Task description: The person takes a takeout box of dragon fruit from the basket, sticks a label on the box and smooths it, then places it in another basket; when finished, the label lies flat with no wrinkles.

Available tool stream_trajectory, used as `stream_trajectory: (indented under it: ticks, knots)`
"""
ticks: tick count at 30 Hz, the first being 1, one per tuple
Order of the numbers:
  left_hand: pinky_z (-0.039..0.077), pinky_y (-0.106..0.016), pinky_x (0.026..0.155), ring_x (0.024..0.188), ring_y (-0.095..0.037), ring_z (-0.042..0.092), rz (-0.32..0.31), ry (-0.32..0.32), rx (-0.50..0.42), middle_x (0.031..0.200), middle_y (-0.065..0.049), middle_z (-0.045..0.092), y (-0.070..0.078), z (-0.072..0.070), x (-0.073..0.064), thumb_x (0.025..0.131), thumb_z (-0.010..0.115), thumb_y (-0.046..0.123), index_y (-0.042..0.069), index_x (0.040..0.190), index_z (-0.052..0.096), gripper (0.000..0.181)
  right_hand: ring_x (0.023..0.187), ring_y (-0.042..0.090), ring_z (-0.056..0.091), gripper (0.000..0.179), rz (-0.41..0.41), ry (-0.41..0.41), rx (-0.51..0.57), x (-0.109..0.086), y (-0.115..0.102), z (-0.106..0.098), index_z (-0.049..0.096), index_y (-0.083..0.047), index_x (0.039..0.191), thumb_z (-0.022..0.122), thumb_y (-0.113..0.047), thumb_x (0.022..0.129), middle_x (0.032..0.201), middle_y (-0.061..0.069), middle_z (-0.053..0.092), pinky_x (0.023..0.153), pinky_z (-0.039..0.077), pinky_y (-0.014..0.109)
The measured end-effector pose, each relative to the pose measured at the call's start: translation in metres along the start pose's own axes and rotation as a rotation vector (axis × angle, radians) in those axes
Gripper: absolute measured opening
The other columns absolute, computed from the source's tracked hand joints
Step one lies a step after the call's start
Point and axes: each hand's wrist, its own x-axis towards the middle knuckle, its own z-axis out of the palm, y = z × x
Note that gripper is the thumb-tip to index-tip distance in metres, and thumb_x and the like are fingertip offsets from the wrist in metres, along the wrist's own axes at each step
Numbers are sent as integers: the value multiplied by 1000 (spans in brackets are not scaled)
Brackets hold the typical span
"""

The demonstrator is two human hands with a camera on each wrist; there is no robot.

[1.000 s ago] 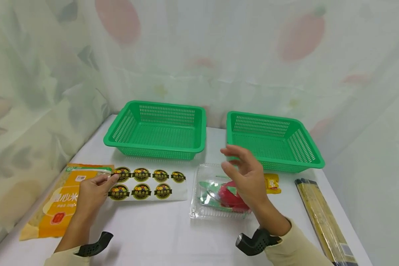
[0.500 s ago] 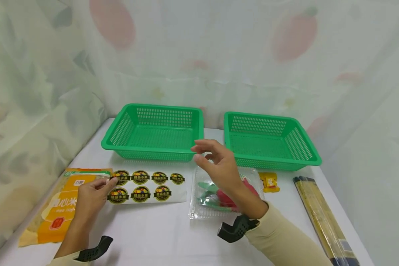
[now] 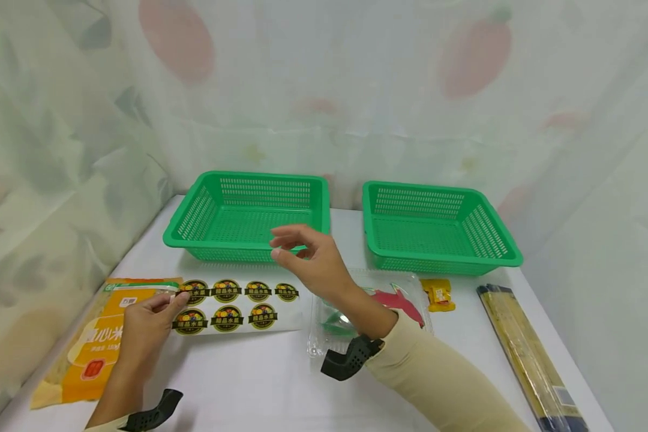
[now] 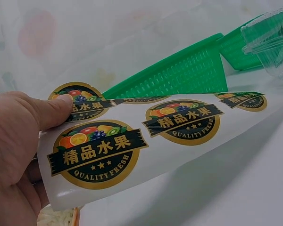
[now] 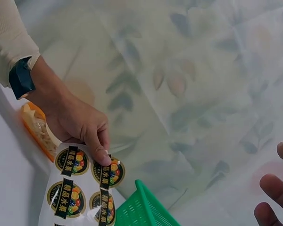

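My left hand pinches the left end of a white sheet of round fruit stickers, thumb on top and fingers beneath. Black, gold and fruit-coloured labels fill two rows, and the lower row has a bare spot at its right end. Above and beyond the sheet, my right hand hangs in the air with fingers loosely curved and nothing visible between them. It overlaps the front of the left green basket in the head view. My right forearm partly hides a clear plastic clamshell box holding a red and green item.
Left of the sheet lies an orange food bag, partly under my left forearm. A second green basket stands at the back right. In front of it are a small yellow packet and a long, clear-wrapped bundle.
My right hand has moved left, from over the clamshell box to near the left basket's front. My left hand still holds the sticker sheet, almost unmoved.
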Motion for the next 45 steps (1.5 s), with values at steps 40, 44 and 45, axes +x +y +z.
stream_trajectory:
  ticks: [40,44,45]
  knots:
    - [48,-19,54,66,-6,57,44,19,-57,75,5,66,10,1,-10,86,74,35,-9,106,69,48,94,9,54,25,249,-208,-163,33,64,94,70,-22,114,69,-17,90,99,-19,62,74,46,22]
    - [50,-19,55,65,-6,59,69,29,-71,75,2,68,13,3,-11,86,74,34,-9,105,69,47,97,13,57,25,216,-222,-178,33,67,97,70,-20,115,69,-15,90,97,-18,63,77,45,19]
    - [50,-20,54,64,-6,60,81,36,-72,75,1,68,13,4,-11,86,75,33,-9,104,69,46,96,12,57,25,209,-226,-181,33,67,98,70,-19,115,68,-14,90,97,-16,64,78,44,19]
